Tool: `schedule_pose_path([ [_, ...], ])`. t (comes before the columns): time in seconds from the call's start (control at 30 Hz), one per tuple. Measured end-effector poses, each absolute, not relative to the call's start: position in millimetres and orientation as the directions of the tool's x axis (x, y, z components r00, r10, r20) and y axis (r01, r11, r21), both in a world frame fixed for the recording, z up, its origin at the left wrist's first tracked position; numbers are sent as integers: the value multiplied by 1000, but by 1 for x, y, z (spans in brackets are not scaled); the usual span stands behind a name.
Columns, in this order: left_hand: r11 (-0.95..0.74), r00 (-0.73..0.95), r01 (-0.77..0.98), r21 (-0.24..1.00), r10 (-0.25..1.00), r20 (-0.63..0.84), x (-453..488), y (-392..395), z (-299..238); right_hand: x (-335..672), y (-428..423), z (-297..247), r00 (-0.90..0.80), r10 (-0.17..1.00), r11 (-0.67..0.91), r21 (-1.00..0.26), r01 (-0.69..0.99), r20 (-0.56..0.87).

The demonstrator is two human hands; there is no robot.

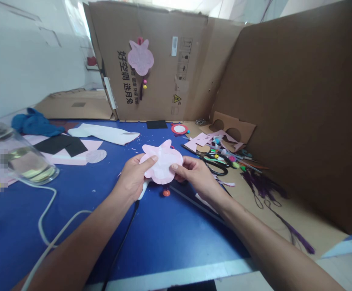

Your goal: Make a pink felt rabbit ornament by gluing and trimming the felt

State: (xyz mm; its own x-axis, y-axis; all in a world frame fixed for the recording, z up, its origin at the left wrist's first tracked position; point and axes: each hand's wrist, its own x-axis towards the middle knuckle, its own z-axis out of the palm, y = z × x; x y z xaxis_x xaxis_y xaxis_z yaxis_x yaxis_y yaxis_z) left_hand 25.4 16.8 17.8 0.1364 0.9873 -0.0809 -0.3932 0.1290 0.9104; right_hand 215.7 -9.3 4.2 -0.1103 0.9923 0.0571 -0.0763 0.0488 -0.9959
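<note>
The head camera looks forward and down at nearby hands (132, 174) and table (170, 238).

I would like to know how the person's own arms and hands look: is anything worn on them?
The left hand and right hand wear no gloves. The left forearm and right forearm are bare, with no sleeve in view. No watch or bracelet shows, nor a ring on the visible fingers.

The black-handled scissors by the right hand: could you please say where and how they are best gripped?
Probably by the handle loops, with the right hand, once free, coming from the near right: the loops lie on that side, while the blades point left and away.
</note>
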Motion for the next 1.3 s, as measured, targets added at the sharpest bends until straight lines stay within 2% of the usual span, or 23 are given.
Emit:
schedule_pose_path([
  [0.37,146,163,-338,930,982,-94,21,20,13,220,-8,1,-4,995,96,-994,-48,97],
  [0.8,121,96,-375,919,991,-91,21,22,10,216,-6,-3,-41,996,78,-996,-36,79],
  [0.9,121,81,-402,908,992,-96,20,23,10,227,-5,7,-39,995,91,-995,38,90],
  [1.0,126,62,-417,900,992,-109,21,24,11,250,-2,23,-23,998,59,-972,227,55],
  [1.07,137,56,-416,899,991,-125,21,23,12,273,7,34,-43,998,51,-890,452,35],
  [1.17,152,60,-414,898,988,-140,22,23,11,314,34,45,-44,992,108,-601,792,121],
  [1.23,155,69,-418,895,988,-138,22,23,10,339,59,46,69,977,23,-426,905,200],
  [1.27,157,74,-420,894,988,-139,22,23,9,350,71,44,140,971,-68,-339,938,193],
  [1.3,159,77,-421,893,987,-140,21,24,9,359,82,41,153,972,-95,-300,949,178],
])
